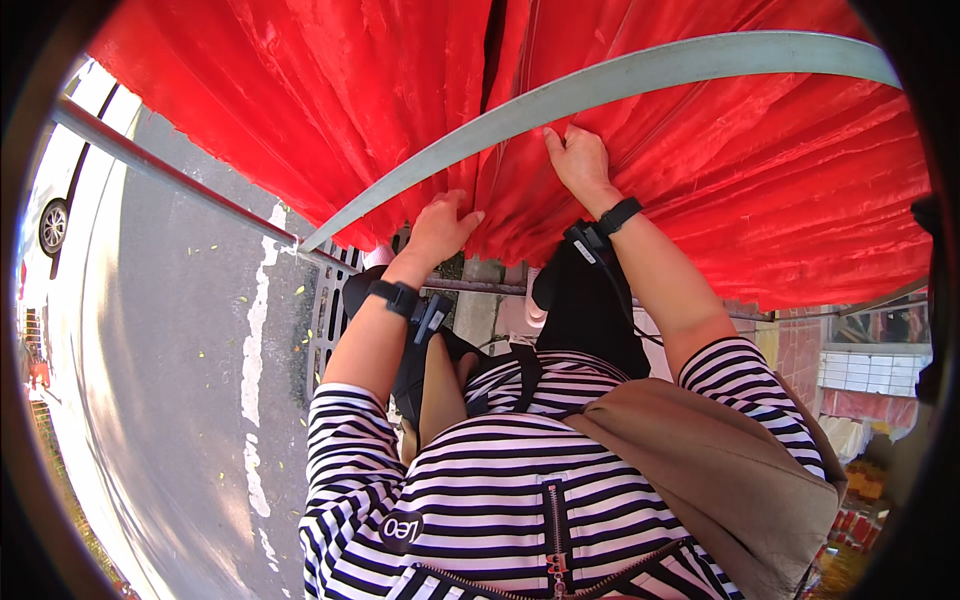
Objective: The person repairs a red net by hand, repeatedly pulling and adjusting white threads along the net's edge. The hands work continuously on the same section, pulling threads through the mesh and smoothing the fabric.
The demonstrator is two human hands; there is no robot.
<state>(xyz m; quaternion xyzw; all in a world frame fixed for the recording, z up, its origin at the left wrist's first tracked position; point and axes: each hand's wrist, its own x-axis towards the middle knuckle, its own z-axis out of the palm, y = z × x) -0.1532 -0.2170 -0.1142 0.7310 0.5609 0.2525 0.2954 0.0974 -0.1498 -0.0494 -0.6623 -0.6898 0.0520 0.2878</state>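
Observation:
A large red sheet, creased into many long folds, spreads across the top of the view in front of me. My left hand is closed at its lower edge, fingers curled into the folds and thumb sticking out to the right. Further up and to the right, my right hand grips a fold with its thumb raised. Its other fingers are mostly hidden. Over the sheet arches a flat grey metal bar, just above my right hand and apart from it.
The bar's lower left end meets a dark metal rail. To the left runs a grey road with a white painted line and a parked car beyond. A metal grating stands below the rail. White tiles show at right.

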